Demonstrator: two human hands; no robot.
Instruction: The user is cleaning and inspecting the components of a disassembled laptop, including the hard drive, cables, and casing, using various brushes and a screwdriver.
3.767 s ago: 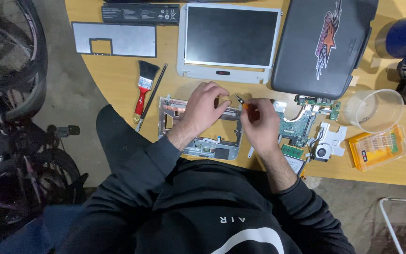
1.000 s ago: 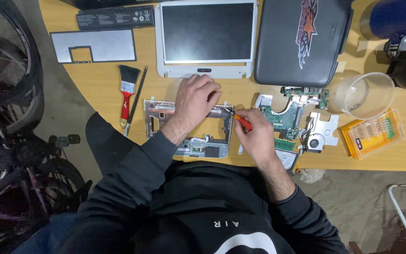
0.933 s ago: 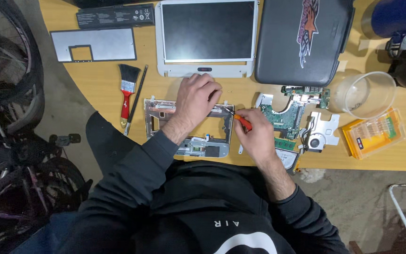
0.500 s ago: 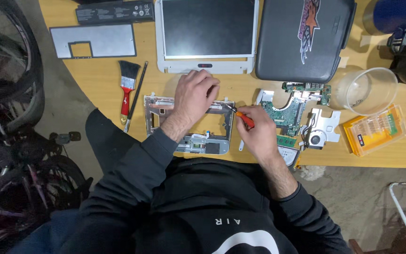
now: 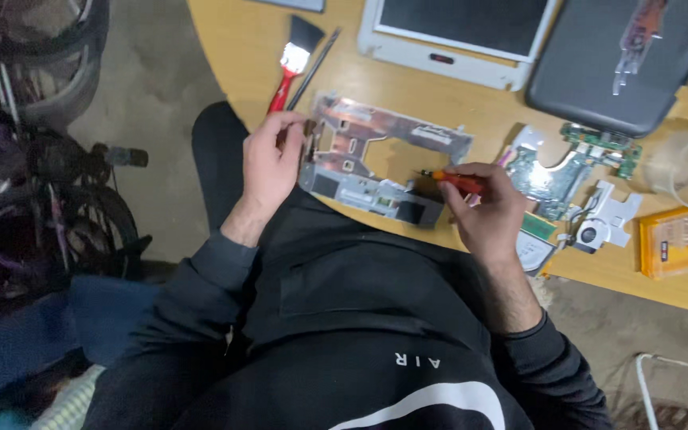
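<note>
The left hand pinches the left edge of a silver metal laptop frame lying on the yellow wooden counter. The right hand grips a small orange-handled screwdriver over the frame's right end.

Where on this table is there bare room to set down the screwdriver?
Bare wood lies between the metal frame and the white screen panel, and a strip left of the red brush near the table edge. Right of the right hand it is crowded: circuit board, fan, orange case.
</note>
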